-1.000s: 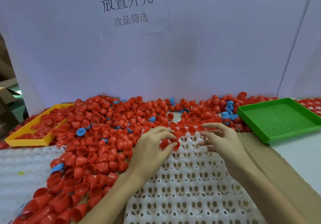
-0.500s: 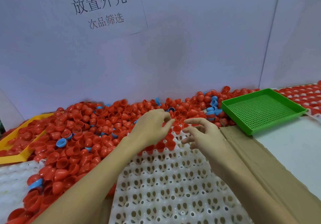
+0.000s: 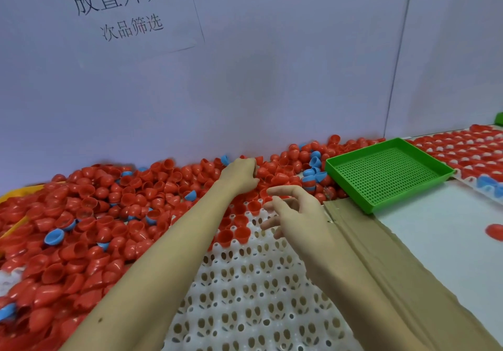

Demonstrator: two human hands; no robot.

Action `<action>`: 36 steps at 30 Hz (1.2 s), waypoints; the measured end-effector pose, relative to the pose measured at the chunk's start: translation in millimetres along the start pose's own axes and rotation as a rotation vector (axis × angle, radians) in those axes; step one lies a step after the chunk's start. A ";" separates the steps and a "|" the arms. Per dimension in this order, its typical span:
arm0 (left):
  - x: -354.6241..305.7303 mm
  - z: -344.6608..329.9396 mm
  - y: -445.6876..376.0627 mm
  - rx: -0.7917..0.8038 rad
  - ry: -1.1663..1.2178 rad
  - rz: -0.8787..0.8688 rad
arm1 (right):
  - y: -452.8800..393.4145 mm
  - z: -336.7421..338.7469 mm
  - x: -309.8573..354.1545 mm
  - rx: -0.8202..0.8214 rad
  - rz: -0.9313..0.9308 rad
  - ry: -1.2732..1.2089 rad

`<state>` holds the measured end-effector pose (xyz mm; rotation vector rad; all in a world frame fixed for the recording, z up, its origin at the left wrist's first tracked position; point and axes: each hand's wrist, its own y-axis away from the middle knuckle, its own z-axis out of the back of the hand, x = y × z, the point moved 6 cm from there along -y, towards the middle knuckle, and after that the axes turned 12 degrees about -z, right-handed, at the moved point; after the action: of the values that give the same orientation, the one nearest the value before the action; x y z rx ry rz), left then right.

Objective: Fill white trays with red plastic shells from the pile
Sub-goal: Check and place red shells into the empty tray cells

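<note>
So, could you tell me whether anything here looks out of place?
Yes. Blue shells are mixed into the red pile, and one red shell lies alone on the table, right of the white tray, apart from the rest.

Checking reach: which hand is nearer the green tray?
Right. The right hand hovers over the white tray's far end, just left of the green tray; the left hand is farther left, in the pile.

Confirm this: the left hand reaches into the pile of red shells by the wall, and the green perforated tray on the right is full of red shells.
Wrong on one point: the head view shows the green perforated tray holding nothing. The left hand does reach into the pile of red shells.
</note>
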<state>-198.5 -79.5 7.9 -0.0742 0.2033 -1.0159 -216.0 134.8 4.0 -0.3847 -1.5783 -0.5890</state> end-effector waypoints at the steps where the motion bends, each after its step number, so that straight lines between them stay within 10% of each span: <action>1: 1.7 -2.0 -0.9 -0.010 -0.012 0.021 | 0.0 0.4 0.1 -0.001 0.007 -0.003; 16: 35.2 65.5 109.1 -0.624 0.237 0.134 | 0.7 4.2 0.2 -0.028 -0.016 0.038; 27: -14.5 39.4 232.2 -0.525 0.654 0.128 | 38.9 -44.7 14.0 0.227 0.473 0.496; 36: -20.5 29.9 242.1 -0.563 0.745 0.011 | 31.9 -39.2 7.3 0.163 0.435 0.510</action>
<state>-0.5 64.4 2.2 -0.2037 1.1665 -0.9132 -166.5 137.1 16.5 -0.4012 -1.0011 -0.1944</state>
